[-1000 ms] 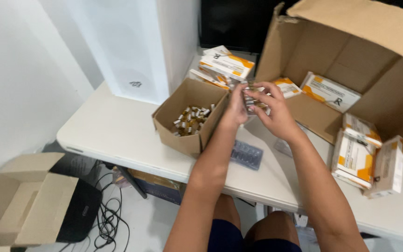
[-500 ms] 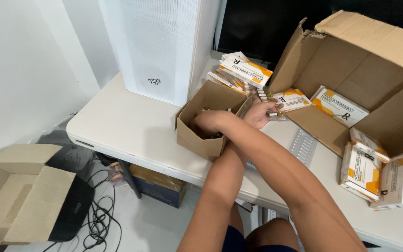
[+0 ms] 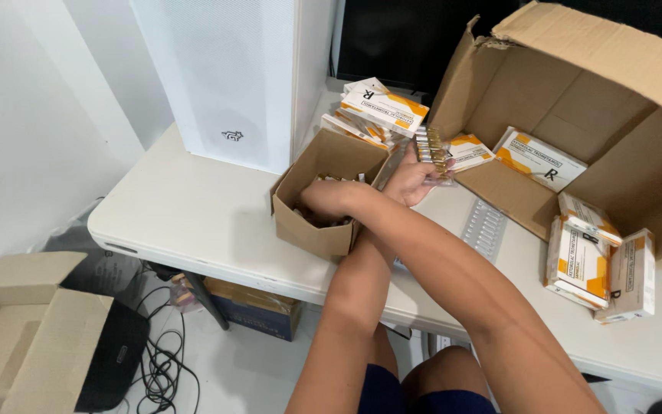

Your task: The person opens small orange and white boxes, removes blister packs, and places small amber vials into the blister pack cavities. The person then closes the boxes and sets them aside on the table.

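Seen from above, a person's arms cross over a white table (image 3: 193, 222). The right hand (image 3: 329, 198) now reaches down into a small open box (image 3: 323, 192) of little vials; whether its fingers are closed on anything cannot be told. A second ago both hands worked together above the table, to the right of that box. The left hand (image 3: 415, 178), just right of the box, is closed around a tray of vials (image 3: 430, 152). An empty clear tray (image 3: 484, 228) lies further right. Beyond it sits a big carton (image 3: 614, 100) on its side, with white-and-orange packs (image 3: 588, 261) in and around it. Behind the hands stands a white tower (image 3: 231, 77). On the floor, left, another carton (image 3: 24, 337) and cables (image 3: 158, 360).
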